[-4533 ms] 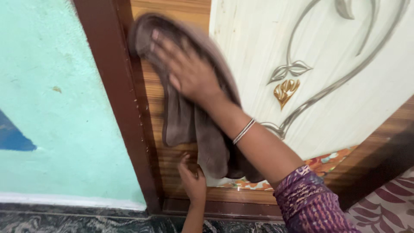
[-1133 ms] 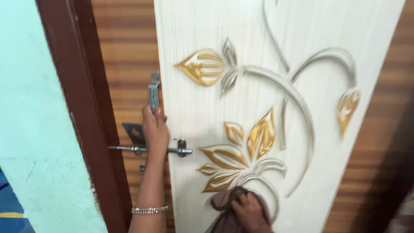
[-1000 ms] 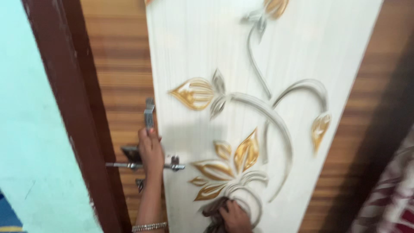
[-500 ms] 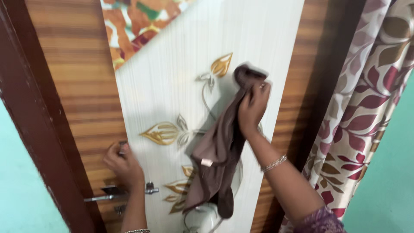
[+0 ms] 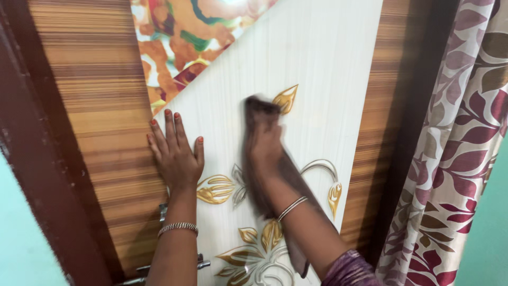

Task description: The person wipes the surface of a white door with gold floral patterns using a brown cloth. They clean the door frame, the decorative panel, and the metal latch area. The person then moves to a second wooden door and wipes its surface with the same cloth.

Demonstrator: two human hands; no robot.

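brown cloth (image 5: 263, 119) under the right hand (image 5: 264, 148) presses flat on the cream door panel (image 5: 317, 63) mid-wipe; left hand (image 5: 177, 151), fingers spread and holding nothing, braces beside it; panel above the hands looks unwiped.

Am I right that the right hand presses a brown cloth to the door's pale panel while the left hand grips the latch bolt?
Not quite. The head view shows the left hand laid flat and open on the door, above the latch bolt, not gripping it. The rest holds: the right hand presses the brown cloth against the pale panel.
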